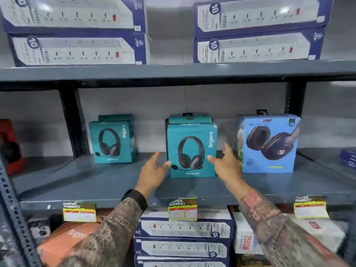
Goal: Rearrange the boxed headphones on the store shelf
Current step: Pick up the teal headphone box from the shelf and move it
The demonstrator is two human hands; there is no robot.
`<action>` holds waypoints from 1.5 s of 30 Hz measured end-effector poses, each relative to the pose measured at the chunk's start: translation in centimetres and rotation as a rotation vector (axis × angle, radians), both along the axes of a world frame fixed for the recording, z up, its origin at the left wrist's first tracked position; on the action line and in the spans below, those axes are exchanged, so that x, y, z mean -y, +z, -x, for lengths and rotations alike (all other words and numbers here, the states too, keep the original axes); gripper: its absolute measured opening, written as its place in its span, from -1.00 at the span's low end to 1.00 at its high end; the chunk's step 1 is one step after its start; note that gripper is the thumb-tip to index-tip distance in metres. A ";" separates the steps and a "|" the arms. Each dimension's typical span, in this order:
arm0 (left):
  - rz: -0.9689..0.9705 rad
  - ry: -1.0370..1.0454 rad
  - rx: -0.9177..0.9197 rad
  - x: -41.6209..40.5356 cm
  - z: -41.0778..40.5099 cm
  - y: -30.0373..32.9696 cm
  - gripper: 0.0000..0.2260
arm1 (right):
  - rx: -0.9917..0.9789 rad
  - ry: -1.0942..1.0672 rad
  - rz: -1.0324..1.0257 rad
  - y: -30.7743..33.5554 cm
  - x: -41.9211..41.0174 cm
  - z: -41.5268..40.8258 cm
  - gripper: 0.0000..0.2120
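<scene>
Patterned brown-and-green sleeves cover both forearms, which reach up from the bottom edge over the grey metal shelf point(107, 182); a black band sits on the left wrist. Yellow price tags point(182, 209) hang from the shelf's front lip, and beneath it lie stacked white-and-navy boxes of power strips point(183, 229).

Further in, the left hand point(152, 170) is spread open, fingers apart, with its thumb tip at the lower left edge of the middle teal cardboard headphone box point(191, 150); whether the thumb actually touches the card I cannot tell. The right hand point(224, 162) is likewise open with fingers splayed, its thumb in front of the box's right edge and the remaining fingers reaching into the gap beside it. Neither hand is closed on anything.

That teal box stands upright near the centre of the shelf, with a second teal box directly behind it. To its left, well apart, stands another pair of teal headphone boxes point(113, 142), one behind the other. To its right, near the right hand, stands a larger light-blue headphone box point(269, 143).

Beyond and above, on the upper shelf, rest two stacks of long white-and-navy power strip cartons point(77, 31).
</scene>
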State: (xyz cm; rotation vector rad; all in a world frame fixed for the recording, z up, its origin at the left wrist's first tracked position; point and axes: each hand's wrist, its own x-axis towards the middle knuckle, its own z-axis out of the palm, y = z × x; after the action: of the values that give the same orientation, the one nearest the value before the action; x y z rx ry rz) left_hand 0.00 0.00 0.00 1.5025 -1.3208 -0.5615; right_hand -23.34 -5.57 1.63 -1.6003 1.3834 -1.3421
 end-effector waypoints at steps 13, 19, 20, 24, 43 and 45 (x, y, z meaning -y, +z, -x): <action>0.178 -0.023 -0.086 0.3 2.3 -1.7 -0.51 | 0.370 0.072 0.082 -2.7 -0.3 -0.7 -0.62; 0.372 0.089 -0.274 -12.1 5.3 0.5 -0.62 | 0.562 0.079 0.241 -1.3 -12.9 1.7 -0.61; 0.383 0.099 -0.290 -14.3 5.9 0.5 -0.63 | 0.563 0.071 0.247 -1.6 -14.8 2.2 -0.62; 0.359 0.110 -0.337 -20.1 8.0 -1.3 -0.65 | 0.553 0.051 0.234 -3.2 -20.2 3.6 -0.67; 0.347 0.240 -0.242 -21.5 -2.9 -2.3 -0.65 | 0.250 0.145 0.169 -4.0 -20.9 -7.7 -0.54; 0.325 0.250 -0.174 -19.6 -7.0 -2.4 -0.62 | 0.132 0.174 0.170 -3.6 -18.7 -12.2 -0.50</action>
State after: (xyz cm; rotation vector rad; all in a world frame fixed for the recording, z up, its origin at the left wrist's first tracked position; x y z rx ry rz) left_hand 7.00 19.61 -2.38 1.2930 -1.0161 -0.2923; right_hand -11.18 13.10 -1.99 -1.6668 1.0505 -1.4632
